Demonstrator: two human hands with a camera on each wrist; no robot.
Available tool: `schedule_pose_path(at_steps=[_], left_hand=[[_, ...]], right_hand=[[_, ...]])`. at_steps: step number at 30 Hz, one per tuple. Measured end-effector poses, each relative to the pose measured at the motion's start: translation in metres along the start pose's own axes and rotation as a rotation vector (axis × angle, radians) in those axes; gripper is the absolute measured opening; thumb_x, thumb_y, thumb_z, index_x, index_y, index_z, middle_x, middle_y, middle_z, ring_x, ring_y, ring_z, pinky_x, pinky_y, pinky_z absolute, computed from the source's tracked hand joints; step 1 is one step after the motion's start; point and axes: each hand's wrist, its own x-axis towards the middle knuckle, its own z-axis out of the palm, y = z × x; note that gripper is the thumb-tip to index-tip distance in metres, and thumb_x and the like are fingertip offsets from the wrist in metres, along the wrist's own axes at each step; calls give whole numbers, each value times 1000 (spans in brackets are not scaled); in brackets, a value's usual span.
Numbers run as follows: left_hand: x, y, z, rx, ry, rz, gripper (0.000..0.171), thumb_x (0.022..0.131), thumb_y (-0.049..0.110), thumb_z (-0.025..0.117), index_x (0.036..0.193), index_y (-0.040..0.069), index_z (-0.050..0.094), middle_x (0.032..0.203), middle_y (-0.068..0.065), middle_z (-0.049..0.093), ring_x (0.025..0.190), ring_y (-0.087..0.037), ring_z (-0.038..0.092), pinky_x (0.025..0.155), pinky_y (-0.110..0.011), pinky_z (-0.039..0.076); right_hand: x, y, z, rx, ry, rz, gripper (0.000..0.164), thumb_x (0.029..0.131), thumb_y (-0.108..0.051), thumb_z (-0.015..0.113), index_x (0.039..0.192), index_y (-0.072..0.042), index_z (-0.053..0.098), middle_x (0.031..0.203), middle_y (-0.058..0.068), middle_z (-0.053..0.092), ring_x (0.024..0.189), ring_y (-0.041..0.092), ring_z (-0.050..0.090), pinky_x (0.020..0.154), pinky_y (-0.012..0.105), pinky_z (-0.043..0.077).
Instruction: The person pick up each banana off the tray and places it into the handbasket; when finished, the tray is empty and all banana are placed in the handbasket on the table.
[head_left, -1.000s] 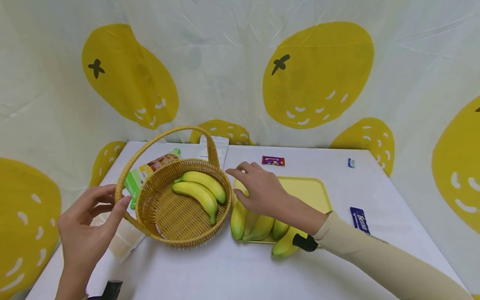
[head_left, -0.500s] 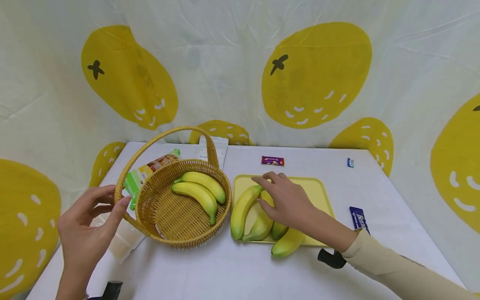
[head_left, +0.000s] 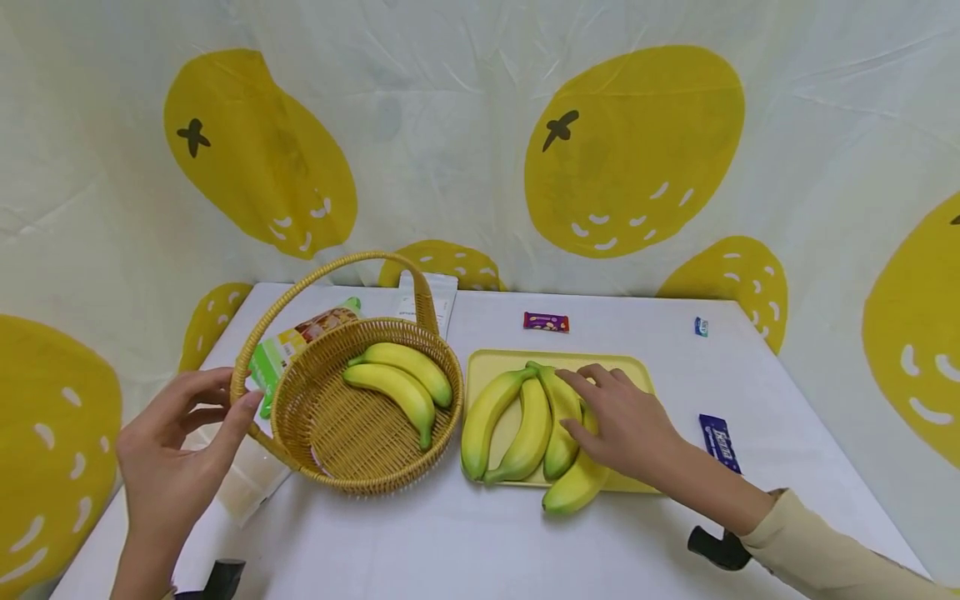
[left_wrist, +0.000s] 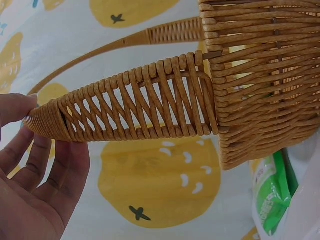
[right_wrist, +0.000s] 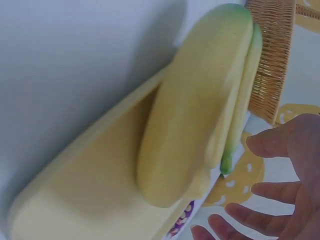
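Note:
My left hand point(head_left: 176, 446) pinches the handle point(left_wrist: 135, 107) of a wicker basket point(head_left: 367, 479) between thumb and fingers. Inside the basket two bananas point(head_left: 393, 387) lie side by side. Several more bananas point(head_left: 491, 425) form a bunch on a yellow tray point(head_left: 645, 379), and the frontmost banana point(head_left: 573, 487) pokes out past the tray's near edge. Over the right side of this bunch is my right hand point(head_left: 622, 421), its fingers loosely bent. Nothing sits between those fingers in the right wrist view, where the near banana point(right_wrist: 192, 105) is apart from the palm.
Left of and behind the basket lie a green snack bag point(head_left: 273, 358), a white pouch point(head_left: 442, 292) and a clear pack point(head_left: 251, 483). A purple bar point(head_left: 546, 322), a small blue packet point(head_left: 701, 326) and a dark blue bar point(head_left: 718, 442) surround the tray on the white table point(head_left: 420, 550).
My right hand has moved rightward, away from the basket's rim and over the bananas on the tray. My left hand and the basket have stayed in place.

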Motion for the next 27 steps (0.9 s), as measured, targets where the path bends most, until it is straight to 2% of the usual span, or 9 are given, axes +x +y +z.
schedule_pose_path(at_steps=[4,11,15,18,21,24,27], left_hand=[[0,1,-1,26,-4,-21,36,81,-17,81,115,-8,75,104,-12,73,82,-15,61,80,-12,56],[0,-1,0,1,5,0,35,80,-18,81,114,-10,74,105,-12,74,81,-14,63,80,-12,56],[0,-1,0,6,7,-3,36,80,-18,81,114,-10,74,105,-10,74,80,-13,63,79,-12,56],[0,1,0,25,-1,-17,36,81,-17,81,115,-9,74,105,-9,73,81,-12,64,80,-12,56],[-1,3,-1,63,-17,-41,37,82,-16,82,117,-7,75,105,-7,73,84,-11,66,81,-12,55],[-1,4,-1,67,-20,-40,37,82,-15,82,117,-6,75,104,-9,73,85,-11,67,81,-12,56],[-2,4,-1,48,-10,-23,36,82,-16,81,116,-7,75,100,-11,72,84,-12,67,80,-12,56]], right_hand=[[-9,4,5,-2,3,6,68,90,-35,83,150,-13,59,132,16,63,110,39,64,72,53,62],[-23,6,15,14,16,44,74,88,-43,82,151,-13,57,130,17,62,105,39,63,58,51,59],[-28,8,20,23,18,57,76,88,-46,81,151,-11,56,130,19,61,101,40,64,55,50,58],[-30,11,23,43,23,51,76,89,-45,81,150,-8,56,128,21,61,97,39,65,59,51,59],[-30,14,26,78,29,40,75,89,-39,82,150,-5,55,126,24,61,96,38,66,70,54,60],[-29,17,27,111,20,45,73,88,-31,82,150,-3,54,126,25,60,98,37,65,80,55,60],[-29,19,27,139,9,60,72,88,-23,80,151,-2,53,126,25,58,99,36,64,84,54,60]])
